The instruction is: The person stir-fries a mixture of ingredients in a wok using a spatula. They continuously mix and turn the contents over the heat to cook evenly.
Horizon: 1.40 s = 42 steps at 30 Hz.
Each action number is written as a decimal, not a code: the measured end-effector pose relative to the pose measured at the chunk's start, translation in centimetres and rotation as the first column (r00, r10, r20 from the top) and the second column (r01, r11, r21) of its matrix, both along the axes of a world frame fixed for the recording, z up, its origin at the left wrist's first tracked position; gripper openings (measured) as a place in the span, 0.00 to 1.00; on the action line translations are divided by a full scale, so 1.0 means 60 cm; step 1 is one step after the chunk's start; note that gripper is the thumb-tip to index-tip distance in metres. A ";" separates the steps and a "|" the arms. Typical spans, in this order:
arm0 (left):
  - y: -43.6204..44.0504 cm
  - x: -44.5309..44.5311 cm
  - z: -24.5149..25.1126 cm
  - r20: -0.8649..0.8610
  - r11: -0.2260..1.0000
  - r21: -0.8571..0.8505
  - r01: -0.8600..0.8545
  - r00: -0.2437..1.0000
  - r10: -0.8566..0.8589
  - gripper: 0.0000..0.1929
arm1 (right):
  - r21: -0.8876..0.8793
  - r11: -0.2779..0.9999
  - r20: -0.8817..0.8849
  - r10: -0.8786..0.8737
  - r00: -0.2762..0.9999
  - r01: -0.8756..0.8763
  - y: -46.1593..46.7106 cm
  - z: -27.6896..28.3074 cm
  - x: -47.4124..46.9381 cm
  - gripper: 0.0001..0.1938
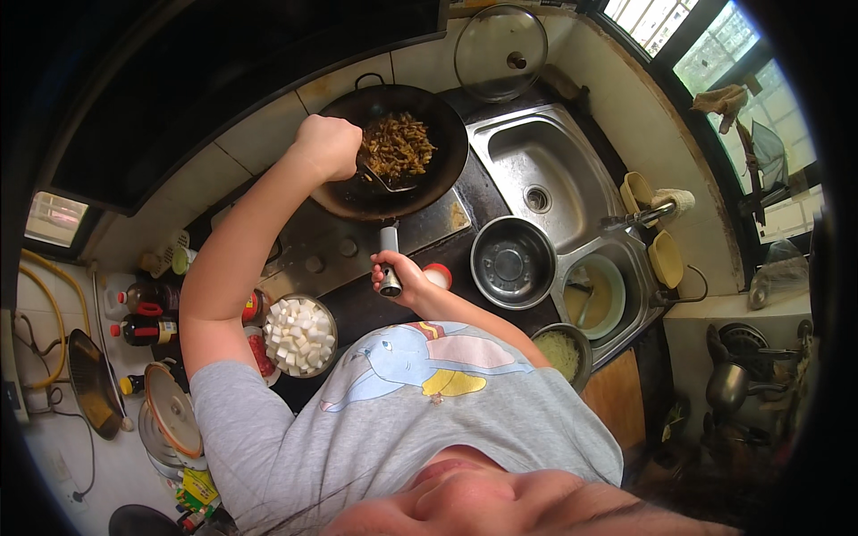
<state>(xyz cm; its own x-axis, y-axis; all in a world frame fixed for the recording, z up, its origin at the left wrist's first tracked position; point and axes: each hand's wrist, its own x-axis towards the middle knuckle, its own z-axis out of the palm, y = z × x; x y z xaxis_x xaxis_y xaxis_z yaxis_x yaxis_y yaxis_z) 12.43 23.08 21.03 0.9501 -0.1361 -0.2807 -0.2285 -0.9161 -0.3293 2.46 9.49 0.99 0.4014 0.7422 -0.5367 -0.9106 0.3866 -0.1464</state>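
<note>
My left hand is closed around the mostly hidden handle of a metal spatula, whose blade lies in a large dark wok. Beside the blade, browned food in small strips is heaped in the wok. My right hand grips the wok's metal handle on the near side. A bowl of white cubes stands below my left forearm, with a dish of red pieces next to it. A small red-rimmed container is partly behind my right hand.
An empty metal basin stands by the steel sink. The smaller sink holds a bowl of cloudy liquid. A bowl of pale green shreds, a glass lid, a wooden board and dark bottles stand around.
</note>
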 end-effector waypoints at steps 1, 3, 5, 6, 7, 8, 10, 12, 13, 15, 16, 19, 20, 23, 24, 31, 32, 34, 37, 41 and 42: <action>-0.012 -0.004 0.007 -0.015 0.999 -0.004 0.033 0.999 -0.033 0.08 | -0.004 1.000 0.005 -0.002 1.000 0.002 0.001 0.001 0.000 0.04; -0.039 -0.001 0.002 0.009 0.998 -0.050 0.046 0.999 -0.045 0.08 | -0.016 1.000 0.006 -0.003 1.000 0.004 0.000 0.002 -0.001 0.04; -0.051 0.025 -0.018 0.082 0.986 -0.163 0.032 0.996 -0.019 0.08 | -0.016 1.000 0.006 -0.007 1.000 0.007 0.000 0.001 0.000 0.04; -0.051 0.046 -0.031 0.094 0.978 -0.204 -0.027 0.994 0.047 0.08 | -0.006 1.000 -0.005 -0.005 1.000 0.005 0.000 0.001 0.000 0.04; -0.041 0.071 -0.042 0.130 0.969 -0.247 -0.031 0.989 0.064 0.09 | -0.011 1.000 0.011 -0.009 1.000 0.010 0.000 0.001 0.000 0.04; -0.027 0.099 -0.053 0.129 0.951 -0.298 -0.086 0.983 0.129 0.09 | -0.006 1.000 0.019 -0.011 1.000 0.011 0.000 0.000 -0.001 0.04; 0.009 0.144 -0.076 0.124 0.893 -0.407 -0.193 0.957 0.263 0.09 | -0.001 1.000 0.018 -0.011 1.000 0.011 0.000 -0.002 -0.002 0.04; 0.056 0.172 -0.096 0.090 0.814 -0.499 -0.297 0.917 0.390 0.08 | 0.000 1.000 -0.007 -0.009 1.000 0.009 0.000 -0.003 -0.002 0.04; 0.084 0.180 -0.104 -0.058 0.729 -0.550 -0.408 0.889 0.454 0.13 | 0.000 1.000 0.003 -0.013 1.000 0.013 0.000 -0.003 -0.002 0.04; 0.131 0.171 -0.128 -0.124 0.575 -0.644 -0.505 0.810 0.573 0.13 | -0.001 1.000 -0.009 -0.014 1.000 0.014 -0.001 -0.002 -0.003 0.04; 0.150 0.159 -0.142 -0.159 0.496 -0.681 -0.539 0.770 0.618 0.13 | -0.003 1.000 -0.004 -0.019 1.000 0.019 -0.001 -0.002 -0.004 0.04; 0.190 0.097 -0.179 -0.268 0.363 -0.655 -0.663 0.652 0.709 0.17 | -0.004 1.000 -0.011 -0.012 1.000 0.012 0.000 0.001 -0.002 0.04; 0.196 0.071 -0.188 -0.334 0.318 -0.626 -0.712 0.613 0.716 0.18 | -0.004 1.000 -0.014 -0.008 1.000 0.008 0.000 0.001 0.000 0.04; 0.200 -0.013 -0.197 -0.467 0.215 -0.574 -0.790 0.532 0.707 0.19 | -0.009 1.000 -0.017 0.002 1.000 -0.002 0.000 0.000 0.000 0.04; 0.201 -0.040 -0.191 -0.483 0.214 -0.576 -0.789 0.540 0.689 0.18 | -0.013 1.000 -0.026 0.008 1.000 -0.008 0.001 -0.001 0.000 0.04; 0.242 -0.167 -0.053 -0.438 0.362 -0.563 -0.743 0.640 0.631 0.20 | -0.009 0.999 0.001 0.034 0.999 -0.034 0.002 -0.008 0.000 0.04; 0.247 -0.177 -0.040 -0.469 0.342 -0.575 -0.743 0.642 0.606 0.19 | -0.011 0.999 -0.002 0.044 0.999 -0.044 0.002 -0.009 -0.001 0.03; 0.250 -0.179 -0.031 -0.463 0.396 -0.559 -0.729 0.670 0.580 0.18 | -0.010 0.999 0.004 0.049 0.999 -0.049 0.001 -0.011 -0.003 0.03; 0.236 -0.152 -0.064 -0.523 0.355 -0.492 -0.795 0.596 0.610 0.14 | -0.001 0.999 0.019 0.036 0.999 -0.036 0.001 -0.011 -0.004 0.03; 0.193 -0.085 -0.156 -0.536 0.110 -0.703 -0.703 0.625 0.567 0.14 | -0.009 1.000 0.005 0.015 1.000 -0.014 0.001 -0.006 -0.003 0.04; 0.186 -0.069 -0.174 -0.526 0.066 -0.734 -0.676 0.627 0.575 0.14 | -0.017 1.000 -0.010 0.010 1.000 -0.010 0.001 -0.005 -0.003 0.04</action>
<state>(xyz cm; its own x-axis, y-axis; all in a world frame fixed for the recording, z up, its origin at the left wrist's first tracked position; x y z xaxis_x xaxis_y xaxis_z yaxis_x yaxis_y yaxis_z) 8.28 34.25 10.58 0.7963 0.3085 -0.5204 0.6037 -0.4605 0.6508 2.27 9.53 0.71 0.3888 0.7370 -0.5528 -0.9158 0.3750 -0.1441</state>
